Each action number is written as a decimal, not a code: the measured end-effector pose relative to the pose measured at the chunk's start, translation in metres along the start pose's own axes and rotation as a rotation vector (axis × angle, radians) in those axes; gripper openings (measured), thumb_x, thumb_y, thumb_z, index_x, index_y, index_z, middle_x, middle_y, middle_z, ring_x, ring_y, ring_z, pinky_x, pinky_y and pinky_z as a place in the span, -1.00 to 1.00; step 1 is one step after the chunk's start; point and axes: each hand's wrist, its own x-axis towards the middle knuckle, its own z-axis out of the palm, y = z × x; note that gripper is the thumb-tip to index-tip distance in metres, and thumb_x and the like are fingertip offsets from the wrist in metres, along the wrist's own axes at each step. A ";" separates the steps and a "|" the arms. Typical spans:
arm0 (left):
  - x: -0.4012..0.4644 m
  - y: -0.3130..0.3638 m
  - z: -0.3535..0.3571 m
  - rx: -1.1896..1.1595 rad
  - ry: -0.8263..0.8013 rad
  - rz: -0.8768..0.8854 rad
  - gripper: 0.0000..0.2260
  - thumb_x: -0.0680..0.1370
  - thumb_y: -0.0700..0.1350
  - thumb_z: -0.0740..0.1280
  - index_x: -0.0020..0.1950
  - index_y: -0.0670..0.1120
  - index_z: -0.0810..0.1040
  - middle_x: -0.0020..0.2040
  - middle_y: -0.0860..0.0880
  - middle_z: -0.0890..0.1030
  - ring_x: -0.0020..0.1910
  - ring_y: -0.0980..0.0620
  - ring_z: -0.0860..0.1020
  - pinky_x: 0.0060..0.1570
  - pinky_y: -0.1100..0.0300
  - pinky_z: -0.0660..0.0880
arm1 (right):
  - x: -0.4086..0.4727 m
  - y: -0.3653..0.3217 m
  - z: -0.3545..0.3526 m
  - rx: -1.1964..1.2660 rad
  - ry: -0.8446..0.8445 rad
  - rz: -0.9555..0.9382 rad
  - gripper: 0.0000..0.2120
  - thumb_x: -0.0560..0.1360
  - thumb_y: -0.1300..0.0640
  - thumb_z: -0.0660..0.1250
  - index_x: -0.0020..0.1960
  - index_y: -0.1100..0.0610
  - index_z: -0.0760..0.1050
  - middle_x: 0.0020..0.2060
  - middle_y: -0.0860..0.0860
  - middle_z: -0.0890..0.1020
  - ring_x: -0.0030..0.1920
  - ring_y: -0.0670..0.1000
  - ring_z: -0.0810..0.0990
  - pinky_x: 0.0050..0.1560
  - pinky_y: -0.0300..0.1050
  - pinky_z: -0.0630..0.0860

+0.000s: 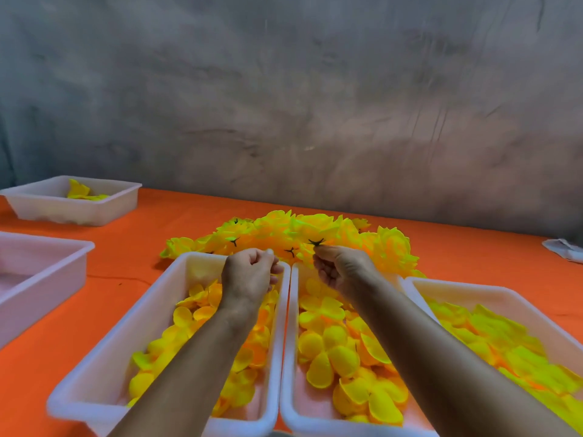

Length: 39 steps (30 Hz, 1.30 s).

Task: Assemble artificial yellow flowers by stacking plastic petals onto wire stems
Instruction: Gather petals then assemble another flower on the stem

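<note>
1. The right hand (342, 272) pinches a small dark star-shaped calyx piece (316, 242) between thumb and finger. It is held just above the pile of finished yellow flowers (315, 231) at the far end of the trays.
2. The left hand (249, 272) has its fingers curled in over the left petal tray (104, 357). I cannot tell if it holds a petal or a stem; nothing shows between the fingers.
3. Loose yellow petals (328, 345) lie in the middle tray, more in the trays on both sides.
4. To do this step well, I think the pinch should stay low on the piece, so its point stays free for the petal hole.
5. The petal should be pushed straight down, not tilted, otherwise the layers may sit crooked.
</note>
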 end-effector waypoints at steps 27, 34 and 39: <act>0.031 -0.033 0.012 -0.093 0.004 -0.107 -0.80 0.59 -0.15 0.26 -0.21 -0.11 0.59 -0.31 -0.04 0.63 -0.37 0.10 0.53 -0.40 0.31 0.43 | 0.102 -0.035 0.031 0.054 0.101 0.104 -0.90 0.53 0.38 0.23 0.01 0.26 0.46 -0.01 0.16 0.63 -0.15 0.03 0.60 -0.32 -0.26 0.43; 0.030 -0.033 0.010 -0.074 0.016 -0.118 -0.80 0.59 -0.14 0.26 -0.20 -0.11 0.59 -0.32 -0.03 0.63 -0.38 0.10 0.53 -0.41 0.31 0.43 | 0.094 -0.021 0.027 -0.175 0.002 0.050 -0.83 0.56 0.34 0.22 0.14 0.28 0.44 0.17 0.20 0.56 0.04 0.12 0.58 -0.06 -0.04 0.49; 0.029 -0.034 0.005 -0.064 0.052 -0.124 -0.78 0.60 -0.17 0.25 -0.21 -0.11 0.58 -0.31 -0.04 0.63 -0.38 0.10 0.53 -0.44 0.33 0.43 | 0.092 -0.020 0.021 -0.157 0.050 0.064 -0.82 0.56 0.33 0.20 0.16 0.28 0.43 0.18 0.22 0.54 0.09 0.15 0.59 0.00 -0.03 0.49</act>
